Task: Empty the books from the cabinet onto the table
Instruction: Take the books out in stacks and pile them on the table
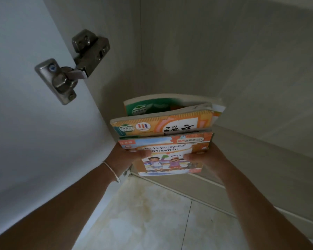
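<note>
Paper books (167, 134) stacked | left grip (128, 156) pinching stack | right grip (204, 156) pinching stack | cabinet (224, 60)

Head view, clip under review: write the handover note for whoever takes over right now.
Left hand and right hand: each grips a side of the stack of books, thumbs on the top cover.
Books: at least three, held at the cabinet opening, beside the open door.
Done: stack gripped.
Left: carry it to the table, which is not in view, set it down, and check the cabinet for more.
</note>
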